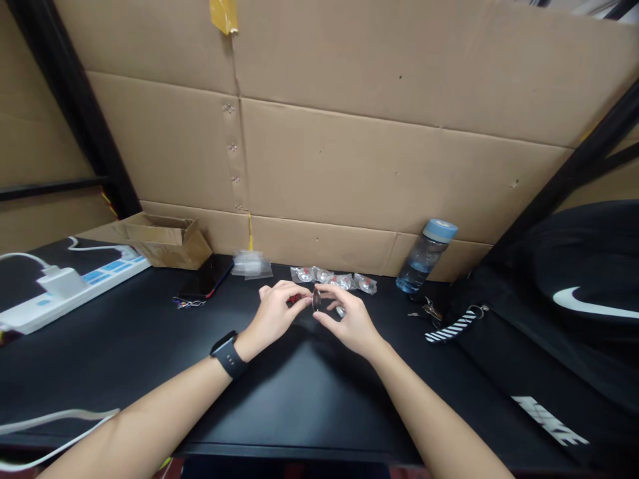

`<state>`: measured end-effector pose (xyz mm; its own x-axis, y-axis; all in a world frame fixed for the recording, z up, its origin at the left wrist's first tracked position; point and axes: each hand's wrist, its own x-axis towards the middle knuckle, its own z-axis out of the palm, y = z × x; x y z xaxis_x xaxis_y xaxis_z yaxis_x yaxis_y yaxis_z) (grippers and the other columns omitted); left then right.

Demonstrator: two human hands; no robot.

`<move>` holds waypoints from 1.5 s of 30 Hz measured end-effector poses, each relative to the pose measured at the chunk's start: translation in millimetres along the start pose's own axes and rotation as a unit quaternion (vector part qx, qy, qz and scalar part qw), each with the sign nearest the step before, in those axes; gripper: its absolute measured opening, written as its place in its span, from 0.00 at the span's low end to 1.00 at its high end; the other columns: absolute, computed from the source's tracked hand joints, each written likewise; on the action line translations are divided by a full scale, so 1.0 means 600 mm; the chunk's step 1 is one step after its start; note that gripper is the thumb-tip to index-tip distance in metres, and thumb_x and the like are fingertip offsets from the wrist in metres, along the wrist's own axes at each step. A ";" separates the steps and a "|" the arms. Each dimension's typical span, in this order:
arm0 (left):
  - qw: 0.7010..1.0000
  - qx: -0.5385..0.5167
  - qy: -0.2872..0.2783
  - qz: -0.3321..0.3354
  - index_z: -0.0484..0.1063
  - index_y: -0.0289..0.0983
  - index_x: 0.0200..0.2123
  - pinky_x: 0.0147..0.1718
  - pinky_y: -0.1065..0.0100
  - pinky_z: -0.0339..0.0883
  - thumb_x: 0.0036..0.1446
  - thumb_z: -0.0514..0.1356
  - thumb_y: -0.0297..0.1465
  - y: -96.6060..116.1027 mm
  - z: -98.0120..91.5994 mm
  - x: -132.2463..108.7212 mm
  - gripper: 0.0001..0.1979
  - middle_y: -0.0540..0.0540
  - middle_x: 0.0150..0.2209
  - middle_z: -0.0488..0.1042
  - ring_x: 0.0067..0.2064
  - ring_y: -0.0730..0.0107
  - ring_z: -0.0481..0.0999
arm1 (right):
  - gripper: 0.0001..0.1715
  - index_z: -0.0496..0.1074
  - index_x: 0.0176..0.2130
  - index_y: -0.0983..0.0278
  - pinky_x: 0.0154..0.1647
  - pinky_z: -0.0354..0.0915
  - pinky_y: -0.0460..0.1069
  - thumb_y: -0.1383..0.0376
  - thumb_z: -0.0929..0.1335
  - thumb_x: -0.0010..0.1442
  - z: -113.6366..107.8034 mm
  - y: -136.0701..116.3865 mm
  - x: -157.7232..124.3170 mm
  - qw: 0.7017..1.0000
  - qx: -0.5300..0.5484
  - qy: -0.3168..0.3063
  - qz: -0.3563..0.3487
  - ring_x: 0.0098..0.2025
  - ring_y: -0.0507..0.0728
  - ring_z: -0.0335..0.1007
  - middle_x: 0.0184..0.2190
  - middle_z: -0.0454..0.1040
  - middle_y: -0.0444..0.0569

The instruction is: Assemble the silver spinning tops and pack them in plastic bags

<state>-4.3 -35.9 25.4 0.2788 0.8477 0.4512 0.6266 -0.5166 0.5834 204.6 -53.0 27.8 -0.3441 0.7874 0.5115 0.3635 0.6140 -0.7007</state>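
Observation:
A thin round disc (pixel 316 299), dark and glassy like a small lens or mirror, stands on edge between my two hands above the table. My right hand (pixel 347 318) grips it by the rim with thumb and fingertips. Pinched at its left side are the thumb and forefinger of my left hand (pixel 279 307), which wears a dark watch (pixel 228 354). Something small and red (pixel 294 299) shows behind the left fingers, too hidden to name. Partly behind the right fingers is a small shiny round piece (pixel 341 311). Beyond my hands lie several clear-wrapped round items (pixel 344 282) with red marks.
Clear plastic bags (pixel 251 264), a phone (pixel 206 276) and an open cardboard box (pixel 170 243) sit back left, near a white power strip (pixel 100 286). To the right are a water bottle (pixel 424 256), keys (pixel 432 311) and a black bag (pixel 539 332). Cardboard (pixel 339 166) walls the back.

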 end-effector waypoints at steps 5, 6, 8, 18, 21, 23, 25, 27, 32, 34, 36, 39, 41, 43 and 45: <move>1.000 0.007 0.018 0.019 0.80 0.44 0.39 0.49 0.57 0.57 0.66 0.59 0.37 0.004 0.002 -0.004 0.08 0.47 0.48 0.77 0.52 0.58 0.74 | 0.28 0.68 0.59 0.55 0.47 0.75 0.53 0.63 0.74 0.61 0.018 -0.001 -0.005 1.000 0.022 0.021 0.007 0.55 0.60 0.77 0.58 0.75 0.52; 1.000 0.009 0.021 0.021 0.80 0.44 0.39 0.49 0.57 0.58 0.66 0.59 0.36 0.005 0.003 -0.004 0.08 0.47 0.48 0.76 0.52 0.58 0.74 | 0.27 0.68 0.58 0.56 0.47 0.76 0.53 0.62 0.74 0.61 0.020 0.000 -0.006 0.999 0.027 0.026 0.011 0.54 0.60 0.77 0.58 0.75 0.53; 0.999 0.014 0.027 0.022 0.79 0.44 0.39 0.49 0.57 0.58 0.66 0.59 0.36 0.006 0.004 -0.005 0.08 0.46 0.48 0.75 0.52 0.58 0.73 | 0.26 0.68 0.56 0.56 0.46 0.76 0.54 0.61 0.74 0.61 0.023 0.001 -0.006 0.999 0.041 0.028 0.023 0.54 0.61 0.78 0.57 0.76 0.53; 0.993 0.074 0.071 0.060 0.80 0.44 0.37 0.49 0.54 0.53 0.65 0.60 0.35 0.011 0.007 -0.013 0.08 0.45 0.48 0.75 0.53 0.57 0.72 | 0.14 0.70 0.43 0.59 0.44 0.74 0.51 0.54 0.71 0.64 0.030 0.004 -0.006 0.991 0.098 0.022 0.092 0.45 0.58 0.81 0.47 0.80 0.49; 0.993 0.076 0.070 0.050 0.81 0.45 0.37 0.49 0.54 0.53 0.65 0.61 0.36 0.014 0.005 -0.014 0.08 0.46 0.47 0.76 0.52 0.57 0.71 | 0.15 0.72 0.42 0.59 0.50 0.71 0.52 0.54 0.62 0.73 0.024 -0.001 -0.004 0.997 0.028 -0.002 0.069 0.49 0.57 0.77 0.47 0.79 0.48; 0.995 0.072 0.055 0.052 0.81 0.45 0.36 0.50 0.55 0.53 0.65 0.61 0.36 0.015 0.005 -0.014 0.08 0.46 0.46 0.76 0.52 0.57 0.71 | 0.16 0.72 0.41 0.59 0.54 0.69 0.52 0.56 0.60 0.74 0.020 -0.002 -0.002 0.999 -0.010 -0.002 0.038 0.53 0.58 0.74 0.50 0.76 0.50; 0.996 0.057 0.046 0.057 0.79 0.44 0.37 0.50 0.55 0.54 0.64 0.60 0.35 0.016 0.003 -0.013 0.07 0.46 0.47 0.76 0.52 0.58 0.72 | 0.14 0.72 0.40 0.60 0.57 0.67 0.53 0.58 0.61 0.73 0.016 0.001 -0.001 0.999 -0.038 -0.004 0.017 0.55 0.58 0.72 0.51 0.75 0.52; 0.996 0.031 0.067 0.050 0.76 0.42 0.40 0.50 0.57 0.56 0.64 0.57 0.30 0.013 -0.001 -0.009 0.07 0.46 0.47 0.76 0.52 0.60 0.73 | 0.13 0.73 0.39 0.60 0.60 0.65 0.55 0.61 0.62 0.72 0.011 0.005 -0.002 0.996 -0.082 -0.022 0.009 0.57 0.59 0.70 0.53 0.73 0.53; 0.991 0.076 0.108 -0.006 0.72 0.41 0.43 0.51 0.57 0.58 0.57 0.55 0.24 -0.018 -0.016 0.005 0.12 0.46 0.48 0.75 0.53 0.58 0.72 | 0.11 0.74 0.35 0.63 0.65 0.61 0.60 0.64 0.65 0.69 -0.010 0.011 -0.006 0.971 -0.218 -0.099 -0.024 0.62 0.63 0.63 0.59 0.69 0.56; 0.989 0.137 0.060 -0.011 0.75 0.42 0.40 0.50 0.55 0.56 0.58 0.58 0.28 -0.039 -0.016 0.009 0.08 0.46 0.47 0.76 0.53 0.55 0.71 | 0.11 0.75 0.34 0.63 0.65 0.61 0.60 0.64 0.66 0.69 -0.016 0.011 -0.007 0.964 -0.234 -0.121 -0.031 0.63 0.63 0.63 0.58 0.69 0.57; 0.984 0.178 0.011 -0.002 0.78 0.44 0.40 0.49 0.54 0.56 0.60 0.61 0.33 -0.059 -0.011 0.011 0.07 0.46 0.46 0.76 0.52 0.53 0.71 | 0.13 0.75 0.33 0.63 0.64 0.62 0.58 0.62 0.65 0.69 -0.023 0.012 -0.006 0.961 -0.233 -0.146 -0.026 0.62 0.63 0.65 0.57 0.71 0.56; 0.980 0.196 -0.041 0.007 0.80 0.46 0.42 0.45 0.55 0.56 0.64 0.60 0.35 -0.083 0.000 0.014 0.08 0.46 0.46 0.76 0.51 0.54 0.71 | 0.14 0.75 0.35 0.61 0.60 0.64 0.56 0.59 0.66 0.70 -0.036 0.021 -0.004 0.958 -0.225 -0.177 -0.001 0.56 0.61 0.69 0.52 0.74 0.53; 0.978 0.202 -0.055 0.008 0.81 0.47 0.42 0.44 0.57 0.56 0.65 0.60 0.34 -0.092 0.005 0.016 0.08 0.46 0.46 0.77 0.50 0.54 0.70 | 0.09 0.75 0.42 0.60 0.57 0.65 0.56 0.58 0.70 0.66 -0.049 0.036 -0.004 0.954 -0.243 -0.172 0.028 0.53 0.61 0.71 0.50 0.75 0.52; 0.977 0.206 -0.059 0.007 0.81 0.47 0.41 0.43 0.57 0.56 0.65 0.61 0.34 -0.098 0.007 0.018 0.07 0.46 0.46 0.77 0.50 0.54 0.70 | 0.21 0.73 0.52 0.61 0.57 0.65 0.57 0.62 0.75 0.59 -0.063 0.054 -0.005 0.944 -0.283 -0.157 0.057 0.55 0.63 0.70 0.53 0.74 0.55; 0.977 0.206 -0.059 0.007 0.81 0.46 0.38 0.43 0.57 0.55 0.64 0.62 0.34 -0.101 0.007 0.018 0.06 0.45 0.45 0.77 0.50 0.53 0.70 | 0.26 0.72 0.54 0.62 0.55 0.65 0.56 0.65 0.75 0.57 -0.075 0.071 -0.005 0.935 -0.308 -0.152 0.087 0.54 0.64 0.71 0.54 0.75 0.57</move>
<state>-36.0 5.1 -7.7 0.3562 0.8615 0.3619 0.8554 -0.4565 0.2447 260.2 -26.8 18.9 -0.4299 0.8836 0.1857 0.8340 0.4674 -0.2931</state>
